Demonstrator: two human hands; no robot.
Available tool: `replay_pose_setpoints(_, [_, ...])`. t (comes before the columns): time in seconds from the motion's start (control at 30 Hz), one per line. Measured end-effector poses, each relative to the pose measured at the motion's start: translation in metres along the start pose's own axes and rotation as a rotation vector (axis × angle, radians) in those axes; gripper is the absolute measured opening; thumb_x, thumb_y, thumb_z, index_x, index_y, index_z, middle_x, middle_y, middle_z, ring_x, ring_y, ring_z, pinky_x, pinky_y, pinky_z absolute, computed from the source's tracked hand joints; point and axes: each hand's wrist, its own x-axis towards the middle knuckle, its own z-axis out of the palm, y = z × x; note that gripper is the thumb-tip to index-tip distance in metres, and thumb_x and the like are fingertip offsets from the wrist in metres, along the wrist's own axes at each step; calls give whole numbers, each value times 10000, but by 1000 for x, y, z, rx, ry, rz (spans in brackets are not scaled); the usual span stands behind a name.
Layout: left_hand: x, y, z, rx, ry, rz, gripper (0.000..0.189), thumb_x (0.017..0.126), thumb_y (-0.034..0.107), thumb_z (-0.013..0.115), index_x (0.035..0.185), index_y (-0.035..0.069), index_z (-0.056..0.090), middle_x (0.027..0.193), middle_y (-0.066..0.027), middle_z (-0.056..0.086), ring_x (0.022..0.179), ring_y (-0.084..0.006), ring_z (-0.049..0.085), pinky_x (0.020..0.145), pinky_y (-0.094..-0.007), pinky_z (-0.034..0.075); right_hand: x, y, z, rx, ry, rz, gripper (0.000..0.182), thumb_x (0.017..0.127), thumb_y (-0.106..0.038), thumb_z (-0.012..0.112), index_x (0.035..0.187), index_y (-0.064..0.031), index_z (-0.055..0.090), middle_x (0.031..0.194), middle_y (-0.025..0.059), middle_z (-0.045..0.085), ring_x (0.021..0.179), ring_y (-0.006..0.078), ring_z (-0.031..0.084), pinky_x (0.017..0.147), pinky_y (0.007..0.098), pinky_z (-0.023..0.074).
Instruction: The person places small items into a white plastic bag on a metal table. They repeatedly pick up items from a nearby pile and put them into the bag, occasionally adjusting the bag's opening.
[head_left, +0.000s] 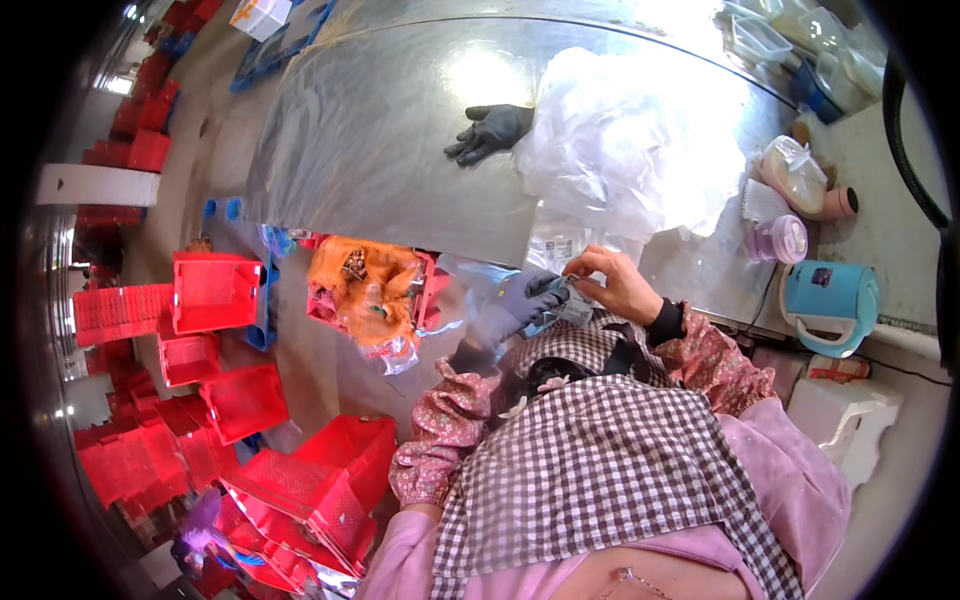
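My left hand (514, 306), in a grey work glove, grips a small bundle of printed labels (574, 309) at the table's front edge. My bare right hand (616, 283) pinches the upper edge of the same labels between thumb and fingers. Just beyond them, a clear plastic bag (555, 244) with a printed label on it lies on the metal table (360, 142). Farther back spreads a large heap of clear plastic bags (630, 142). A dark glove (491, 133) rests palm-down or palm-up, I cannot tell which, against the heap's left side.
Left of my hands, an orange mesh sack (367, 281) fills a red crate below the table edge. Red crates (217, 292) stand stacked on the left. At right are a blue kettle (829, 304) and a lidded purple container (778, 240). Another person (202, 529) is at lower left.
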Motion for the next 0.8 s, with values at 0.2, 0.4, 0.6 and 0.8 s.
replay_pose_setpoints(0.2, [-3,7,8,-142,43,-36,260,893,122,622,1106,-26,608,957,-21,651,863,-81,578,773,-236,476,-8,15,6,55,136,-13,189,798,-22,639,984,-59,647,833,60,599,782,182,592,714,300,475])
replay_pose_setpoints(0.4, [-30,-2,-8,-79,26,-36,282,886,176,636,1091,-17,619,965,-34,647,879,-91,572,772,-243,467,-8,39,-39,623,377,198,351,872,-11,582,1210,-27,488,870,24,592,742,75,535,663,210,445])
replay_pose_setpoints(0.6, [-31,-12,-14,33,4,-88,351,883,175,634,1167,-28,590,1029,-60,645,938,-119,577,824,-262,466,-14,67,-27,279,-362,326,727,853,-51,590,1473,-128,217,808,39,572,705,118,530,645,272,450])
replay_pose_setpoints(0.8, [-30,-11,-13,28,36,-65,388,880,167,640,1208,-26,567,1100,-80,631,967,-133,575,860,-272,467,-1,50,-6,-70,-321,287,669,832,-116,594,1433,-101,302,724,137,587,659,230,564,634,334,461])
